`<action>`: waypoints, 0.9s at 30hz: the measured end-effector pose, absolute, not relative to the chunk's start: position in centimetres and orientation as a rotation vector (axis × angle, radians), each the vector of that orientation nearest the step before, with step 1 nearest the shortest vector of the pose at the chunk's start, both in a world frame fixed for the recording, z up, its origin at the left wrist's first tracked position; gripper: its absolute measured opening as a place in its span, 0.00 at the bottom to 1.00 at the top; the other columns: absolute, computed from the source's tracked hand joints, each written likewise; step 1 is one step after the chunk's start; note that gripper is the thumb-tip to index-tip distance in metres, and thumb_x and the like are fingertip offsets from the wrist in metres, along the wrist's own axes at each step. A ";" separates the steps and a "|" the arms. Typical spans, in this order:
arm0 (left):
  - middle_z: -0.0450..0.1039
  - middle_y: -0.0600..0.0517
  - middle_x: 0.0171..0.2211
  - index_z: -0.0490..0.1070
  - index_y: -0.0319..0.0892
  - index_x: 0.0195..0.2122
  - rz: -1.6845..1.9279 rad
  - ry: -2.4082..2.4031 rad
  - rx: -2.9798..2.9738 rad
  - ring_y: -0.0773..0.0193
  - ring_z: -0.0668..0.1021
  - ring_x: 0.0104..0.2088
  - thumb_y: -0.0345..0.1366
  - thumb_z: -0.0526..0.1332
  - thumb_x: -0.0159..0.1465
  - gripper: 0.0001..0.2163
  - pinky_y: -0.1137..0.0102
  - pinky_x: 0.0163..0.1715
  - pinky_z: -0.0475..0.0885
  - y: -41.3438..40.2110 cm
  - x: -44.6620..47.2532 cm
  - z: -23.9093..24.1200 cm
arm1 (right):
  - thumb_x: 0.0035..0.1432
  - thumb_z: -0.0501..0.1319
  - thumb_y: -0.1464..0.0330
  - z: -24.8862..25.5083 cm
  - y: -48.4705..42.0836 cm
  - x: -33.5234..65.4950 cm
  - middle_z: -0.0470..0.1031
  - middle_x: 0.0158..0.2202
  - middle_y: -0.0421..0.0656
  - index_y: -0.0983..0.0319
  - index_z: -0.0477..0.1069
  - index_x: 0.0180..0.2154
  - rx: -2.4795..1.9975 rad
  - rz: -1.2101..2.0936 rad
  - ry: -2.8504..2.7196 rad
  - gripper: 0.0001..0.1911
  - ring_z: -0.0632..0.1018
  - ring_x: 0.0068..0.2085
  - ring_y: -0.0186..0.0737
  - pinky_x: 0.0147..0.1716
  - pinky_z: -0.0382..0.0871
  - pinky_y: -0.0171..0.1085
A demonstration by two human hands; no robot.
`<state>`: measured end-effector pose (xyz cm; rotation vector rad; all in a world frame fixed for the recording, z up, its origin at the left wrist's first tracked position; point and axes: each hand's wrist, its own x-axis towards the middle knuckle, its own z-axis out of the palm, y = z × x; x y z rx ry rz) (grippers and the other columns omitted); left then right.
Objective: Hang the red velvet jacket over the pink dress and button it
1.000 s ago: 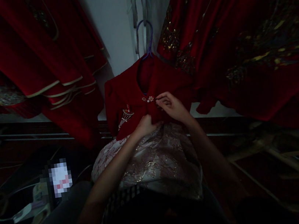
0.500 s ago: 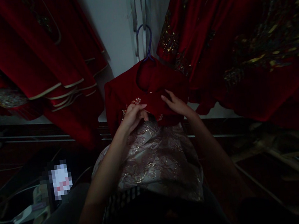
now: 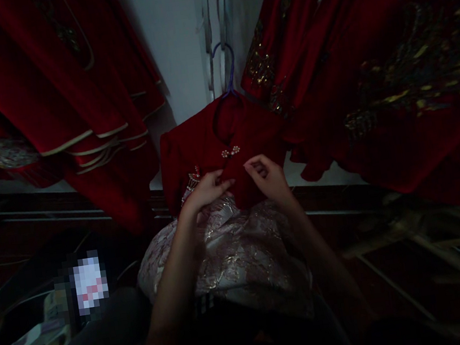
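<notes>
A red jacket (image 3: 188, 138) hangs in front of me on a blue hanger (image 3: 232, 75), over a pale skirt with a shiny pattern (image 3: 246, 261). A pair of beaded flower fasteners (image 3: 230, 152) sits below its neckline. My left hand (image 3: 209, 189) rests on the lower front of the jacket, thumb and forefinger apart, beside a beaded tassel ornament (image 3: 191, 179). Across from it, my right hand (image 3: 267, 174) has its fingers curled in a pinch at the jacket's front. The exact bit of cloth between those fingertips is hard to see in the dim light.
Red garments with gold trim (image 3: 89, 118) hang at the left, and sequined red ones (image 3: 393, 86) at the right. White cabinet doors (image 3: 177, 43) with metal handles stand behind the hanger. Low at left lie a blurred bright screen (image 3: 91, 283) and a power strip with cables (image 3: 42, 333).
Both hands have shifted slightly lower on the jacket. The flower fasteners now show together at the front. My right fingers have curled in, while the left thumb and forefinger have parted.
</notes>
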<state>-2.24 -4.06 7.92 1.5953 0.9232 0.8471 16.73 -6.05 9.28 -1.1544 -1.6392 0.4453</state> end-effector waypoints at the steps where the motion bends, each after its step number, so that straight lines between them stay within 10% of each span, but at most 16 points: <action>1: 0.74 0.53 0.27 0.69 0.39 0.36 0.842 0.899 1.520 0.65 0.79 0.24 0.45 0.63 0.58 0.13 0.74 0.21 0.71 -4.4 -2.2 8.3 | 0.60 0.56 0.57 9.2 -6.8 16.0 0.74 0.30 0.41 0.60 0.70 0.35 -1.136 0.517 -1.640 0.13 0.73 0.29 0.33 0.27 0.67 0.32; 10: 0.71 0.54 0.19 0.71 0.37 0.21 0.859 0.984 1.572 0.69 0.73 0.22 0.51 0.61 0.58 0.20 0.75 0.25 0.70 -6.5 -5.0 7.4 | 0.48 0.66 0.64 5.9 -8.3 11.5 0.67 0.35 0.42 0.60 0.67 0.40 -1.124 0.561 -1.785 0.17 0.71 0.32 0.34 0.28 0.69 0.32; 20: 0.74 0.47 0.44 0.71 0.42 0.43 1.597 1.178 1.363 0.63 0.77 0.39 0.42 0.66 0.55 0.17 0.69 0.36 0.74 -2.7 -8.4 2.1 | 0.52 0.62 0.68 5.3 -7.6 11.7 0.73 0.37 0.42 0.60 0.70 0.38 -1.097 0.708 -1.687 0.10 0.75 0.34 0.33 0.29 0.72 0.31; 27: 0.73 0.47 0.44 0.69 0.43 0.45 1.584 0.959 1.142 0.64 0.77 0.43 0.37 0.65 0.55 0.16 0.68 0.41 0.74 -2.2 -7.2 0.9 | 0.58 0.60 0.65 4.8 -6.9 11.9 0.75 0.43 0.43 0.57 0.75 0.44 -0.995 0.855 -1.682 0.12 0.78 0.37 0.33 0.34 0.75 0.32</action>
